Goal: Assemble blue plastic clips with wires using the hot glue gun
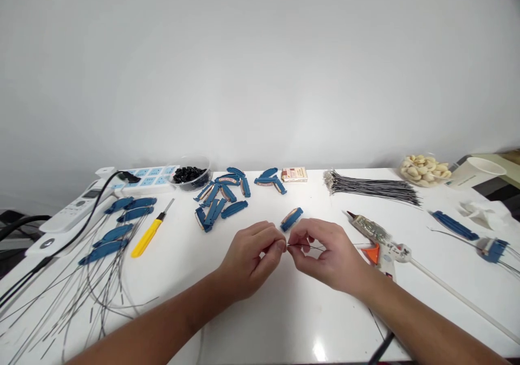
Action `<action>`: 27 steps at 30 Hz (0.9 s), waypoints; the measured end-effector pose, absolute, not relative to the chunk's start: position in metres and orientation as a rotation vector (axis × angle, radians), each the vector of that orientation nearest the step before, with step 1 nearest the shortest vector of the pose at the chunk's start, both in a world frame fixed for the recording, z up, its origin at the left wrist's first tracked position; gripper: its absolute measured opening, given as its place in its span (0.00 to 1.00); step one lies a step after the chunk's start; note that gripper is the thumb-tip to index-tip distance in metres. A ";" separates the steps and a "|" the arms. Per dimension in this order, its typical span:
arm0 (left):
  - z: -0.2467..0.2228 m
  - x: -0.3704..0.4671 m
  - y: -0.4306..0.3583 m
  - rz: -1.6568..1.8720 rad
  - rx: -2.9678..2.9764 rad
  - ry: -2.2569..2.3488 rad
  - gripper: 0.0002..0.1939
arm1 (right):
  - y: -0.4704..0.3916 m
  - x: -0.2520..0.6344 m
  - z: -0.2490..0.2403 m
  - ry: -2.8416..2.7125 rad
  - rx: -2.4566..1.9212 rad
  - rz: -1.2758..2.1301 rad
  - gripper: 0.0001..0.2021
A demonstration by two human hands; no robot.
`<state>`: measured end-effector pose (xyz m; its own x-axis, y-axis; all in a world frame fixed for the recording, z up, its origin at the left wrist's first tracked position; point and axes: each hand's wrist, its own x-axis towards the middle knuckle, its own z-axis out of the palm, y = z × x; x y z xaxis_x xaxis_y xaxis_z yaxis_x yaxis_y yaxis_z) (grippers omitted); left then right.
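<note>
Near the front middle of the table, my left hand (255, 256) and my right hand (327, 252) meet fingertip to fingertip. A thin dark wire (304, 245) runs between them and across my right fingers, which are closed in a pinch on it. My left thumb and forefinger are pinched at the wire's end; whatever small part lies inside them is hidden. Just behind my hands lies a curved blue plastic piece (291, 219) with a tan strip along it. A hot glue gun (374, 232) with an orange trigger rests by my right forearm.
More blue pieces (234, 208) lie in a pile behind, near a bowl of black bits (190, 174). Left are a yellow screwdriver (147, 238), wired blue pieces (106, 250) and a power strip (152, 176). Right are a wire bundle (374, 188), pistachios (424, 168) and a paper cup (473, 173).
</note>
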<state>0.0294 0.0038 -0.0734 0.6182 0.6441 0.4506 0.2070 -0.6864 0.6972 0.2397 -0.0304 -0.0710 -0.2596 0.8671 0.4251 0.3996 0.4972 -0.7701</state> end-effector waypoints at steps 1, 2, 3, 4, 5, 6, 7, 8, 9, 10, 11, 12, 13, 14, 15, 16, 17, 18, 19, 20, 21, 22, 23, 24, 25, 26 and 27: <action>-0.074 0.029 0.004 0.941 2.225 0.668 0.11 | -0.031 0.240 -0.071 -1.857 -1.058 0.664 0.09; -0.074 0.029 0.004 0.934 2.220 0.668 0.11 | -0.031 0.240 -0.070 -1.856 -1.062 0.660 0.09; -0.074 0.029 0.004 0.931 2.223 0.670 0.11 | -0.031 0.240 -0.070 -1.855 -1.068 0.658 0.09; -0.074 0.029 0.004 0.930 2.233 0.670 0.11 | -0.031 0.241 -0.069 -1.854 -1.074 0.663 0.09; -0.074 0.030 0.004 0.934 2.247 0.667 0.11 | -0.031 0.241 -0.069 -1.851 -1.080 0.674 0.09; -0.074 0.030 0.004 0.936 2.263 0.663 0.11 | -0.031 0.241 -0.069 -1.847 -1.082 0.686 0.08; -0.074 0.030 0.004 0.937 2.279 0.661 0.10 | -0.030 0.241 -0.068 -1.845 -1.080 0.698 0.08; -0.074 0.030 0.005 0.938 2.292 0.658 0.10 | -0.030 0.241 -0.068 -1.843 -1.075 0.705 0.08; -0.074 0.031 0.005 0.938 2.303 0.657 0.10 | -0.030 0.241 -0.068 -1.842 -1.071 0.704 0.08; -0.074 0.031 0.005 0.940 2.311 0.655 0.10 | -0.030 0.241 -0.069 -1.840 -1.067 0.694 0.08; -0.074 0.031 0.005 0.942 2.316 0.656 0.10 | -0.030 0.241 -0.069 -1.840 -1.065 0.679 0.08; -0.074 0.031 0.005 0.943 2.320 0.655 0.10 | -0.029 0.241 -0.069 -1.840 -1.065 0.665 0.08; -0.074 0.031 0.005 0.943 2.323 0.653 0.10 | -0.029 0.241 -0.069 -1.839 -1.069 0.653 0.08; -0.074 0.031 0.005 0.942 2.325 0.653 0.10 | -0.029 0.241 -0.069 -1.837 -1.073 0.643 0.08; -0.074 0.031 0.005 0.942 2.326 0.655 0.10 | -0.029 0.241 -0.069 -1.837 -1.078 0.637 0.08; -0.074 0.031 0.005 0.939 2.328 0.662 0.10 | -0.030 0.241 -0.068 -1.835 -1.082 0.634 0.07; -0.075 0.031 0.005 0.941 2.330 0.666 0.10 | -0.030 0.241 -0.067 -1.830 -1.085 0.633 0.07; -0.075 0.031 0.005 0.946 2.333 0.669 0.10 | -0.030 0.241 -0.067 -1.824 -1.088 0.632 0.07; -0.075 0.031 0.005 0.953 2.336 0.671 0.10 | -0.030 0.241 -0.066 -1.818 -1.091 0.633 0.07; -0.075 0.031 0.005 0.958 2.340 0.672 0.09 | -0.030 0.241 -0.065 -1.812 -1.094 0.640 0.07; -0.075 0.031 0.005 0.962 2.344 0.674 0.09 | -0.031 0.242 -0.064 -1.808 -1.099 0.653 0.07; -0.075 0.031 0.004 0.967 2.344 0.676 0.09 | -0.031 0.242 -0.064 -1.805 -1.103 0.666 0.06; -0.074 0.031 0.004 0.971 2.343 0.678 0.09 | -0.031 0.242 -0.063 -1.802 -1.107 0.681 0.06; -0.074 0.031 0.004 0.970 2.342 0.679 0.09 | -0.030 0.242 -0.063 -1.799 -1.110 0.696 0.06; -0.074 0.031 0.004 0.974 2.342 0.676 0.08 | -0.030 0.242 -0.063 -1.795 -1.113 0.710 0.06; -0.074 0.031 0.004 0.981 2.342 0.671 0.08 | -0.030 0.242 -0.063 -1.790 -1.114 0.722 0.06; -0.075 0.031 0.003 0.989 2.344 0.668 0.08 | -0.031 0.242 -0.063 -1.784 -1.114 0.734 0.05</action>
<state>0.0312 0.0035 -0.0747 0.6146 0.6074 0.5033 0.2396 -0.7516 0.6145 0.2421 -0.0306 -0.0626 -0.2079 0.9062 0.3683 0.3842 0.4219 -0.8212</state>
